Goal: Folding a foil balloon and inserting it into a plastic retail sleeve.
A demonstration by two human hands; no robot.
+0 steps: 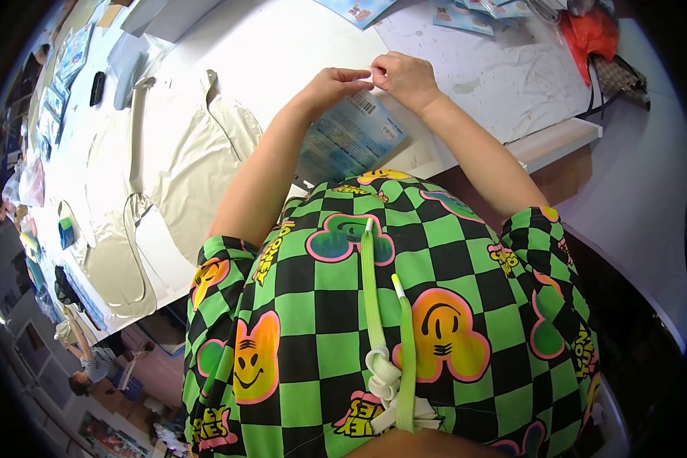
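Observation:
My left hand (330,89) and my right hand (406,81) meet fingertip to fingertip above the table. Thumb and forefinger of the left reach toward the right with a small gap between them, nothing visible in it. The right hand's fingers are curled in a pinch; what they hold, if anything, is too small to make out. Below both hands lies a flat light-blue printed package (351,139) with a barcode near its upper end. Its top edge passes close to the left thumb, and I cannot tell whether they touch. The package's lower end is hidden behind my shirt.
A beige garment with straps (187,172) is spread on the white table (282,46) to the left. More blue packages (466,15) lie at the back right, near a red plastic bag (590,38). A black object (97,88) rests far left. Another person (91,362) is at lower left.

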